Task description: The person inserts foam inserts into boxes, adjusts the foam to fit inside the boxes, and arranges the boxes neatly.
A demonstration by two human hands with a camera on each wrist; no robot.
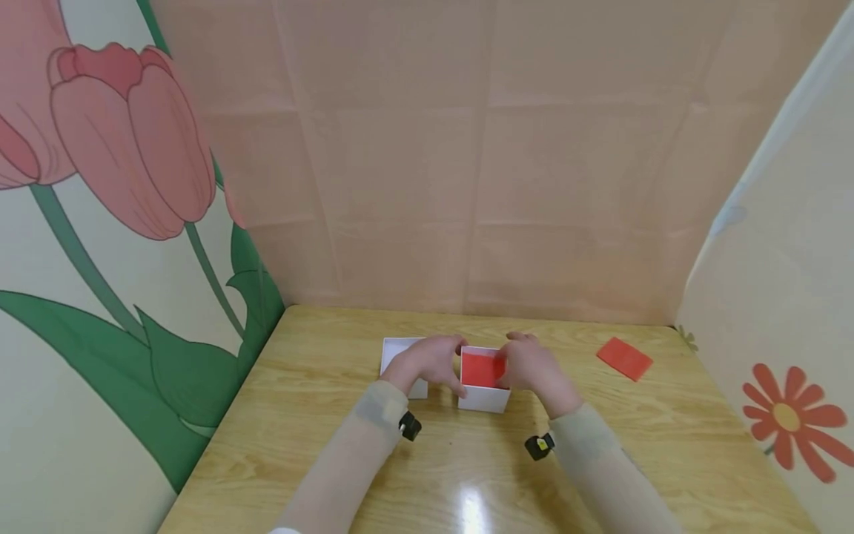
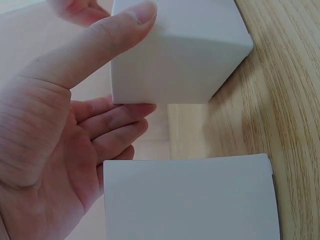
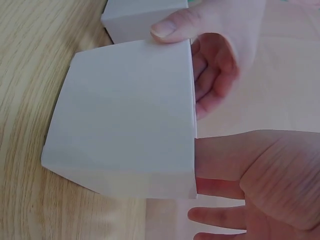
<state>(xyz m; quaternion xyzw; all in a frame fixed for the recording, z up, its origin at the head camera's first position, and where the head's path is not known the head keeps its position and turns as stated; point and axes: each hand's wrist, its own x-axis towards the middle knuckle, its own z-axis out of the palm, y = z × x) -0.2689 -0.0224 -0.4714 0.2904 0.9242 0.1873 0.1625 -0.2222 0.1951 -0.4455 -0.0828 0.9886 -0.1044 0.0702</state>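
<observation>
A small white box (image 1: pixel 483 399) stands on the table with its opening up, a flat red piece (image 1: pixel 479 368) inside it. My left hand (image 1: pixel 432 359) grips its left side. In the left wrist view the thumb (image 2: pixel 112 42) lies on the front face and the other fingers reach round behind. At the right side is my right hand (image 1: pixel 536 371). In the right wrist view its thumb (image 3: pixel 217 155) dips inside the rim, while other fingers (image 3: pixel 220 217) stretch straight beside the box. The thumb's tip is hidden by the front wall.
Left of the box stands a second white open box or lid (image 1: pixel 395 346), partly covered by my left hand. A red rectangular piece (image 1: pixel 624 359) lies flat on the wooden table (image 1: pixel 320 356) to the right. A beige cloth (image 1: pixel 400 163) hangs behind the table.
</observation>
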